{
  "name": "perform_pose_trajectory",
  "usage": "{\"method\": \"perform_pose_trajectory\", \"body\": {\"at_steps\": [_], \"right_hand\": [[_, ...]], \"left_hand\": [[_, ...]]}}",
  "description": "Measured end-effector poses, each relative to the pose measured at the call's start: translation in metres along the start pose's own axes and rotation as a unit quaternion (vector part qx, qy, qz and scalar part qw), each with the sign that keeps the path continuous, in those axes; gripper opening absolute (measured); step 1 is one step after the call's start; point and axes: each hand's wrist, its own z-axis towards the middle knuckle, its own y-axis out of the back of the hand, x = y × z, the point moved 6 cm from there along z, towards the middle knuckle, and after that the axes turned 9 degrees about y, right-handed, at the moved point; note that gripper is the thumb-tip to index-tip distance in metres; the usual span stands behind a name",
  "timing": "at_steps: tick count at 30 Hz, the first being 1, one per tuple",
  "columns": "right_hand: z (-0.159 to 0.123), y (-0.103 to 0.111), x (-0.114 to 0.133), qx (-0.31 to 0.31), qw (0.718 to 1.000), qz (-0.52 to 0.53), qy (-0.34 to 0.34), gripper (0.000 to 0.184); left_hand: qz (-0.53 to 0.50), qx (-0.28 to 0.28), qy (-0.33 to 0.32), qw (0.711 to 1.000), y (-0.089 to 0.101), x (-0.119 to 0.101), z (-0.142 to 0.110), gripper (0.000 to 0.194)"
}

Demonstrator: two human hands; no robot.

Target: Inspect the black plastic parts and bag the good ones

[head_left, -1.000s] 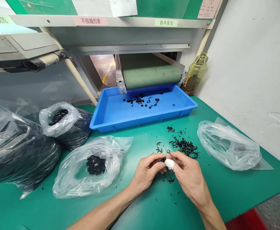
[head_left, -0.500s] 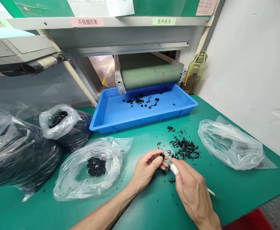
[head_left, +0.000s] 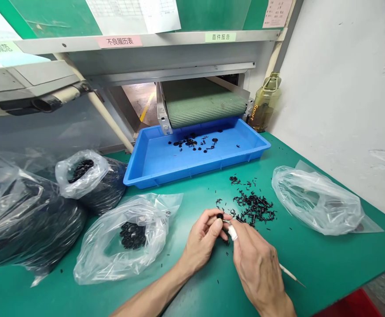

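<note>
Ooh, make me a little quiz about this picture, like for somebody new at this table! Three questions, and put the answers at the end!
1. True or false: the end of the conveyor belt hangs over the blue tray.

2. Pick one. The left hand holds:
a) a bottle
b) a small black part
c) a paper label

3. Fill in: the right hand, holding a pointed stick, wears a finger wrap coloured ____.

Key: 1 true; 2 b; 3 white.
</note>
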Motion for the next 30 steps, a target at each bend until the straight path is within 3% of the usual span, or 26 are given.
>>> {"method": "perform_pose_trajectory", "body": {"at_steps": [10, 17, 20, 22, 26, 30], "right_hand": [[-0.001, -0.007, 0.008, -0.026, 0.997, -0.071, 0.011, 0.028], [-0.003, -0.014, 0.014, -0.038, 0.995, -0.095, -0.003, 0.026], [-0.002, -0.016, 0.006, -0.005, 0.999, -0.021, -0.034, 0.03], [-0.001, -0.02, -0.007, 0.059, 0.991, 0.075, -0.092, 0.032], [0.0, -0.023, -0.027, 0.183, 0.935, 0.235, -0.191, 0.027], [0.004, -0.023, -0.036, 0.196, 0.905, 0.311, -0.213, 0.031]], "left_hand": [[0.056, -0.007, -0.006, 0.998, 0.002, 0.004, -0.003, 0.029], [0.034, -0.02, 0.004, 0.999, 0.003, 0.006, -0.001, 0.026], [0.055, -0.021, -0.009, 0.998, 0.005, 0.003, -0.001, 0.025], [0.095, -0.016, -0.02, 0.995, 0.005, 0.002, -0.001, 0.025], [0.153, 0.004, -0.027, 0.988, 0.003, 0.004, 0.002, 0.026], [0.168, 0.014, -0.025, 0.985, 0.001, 0.006, 0.005, 0.026]]}}
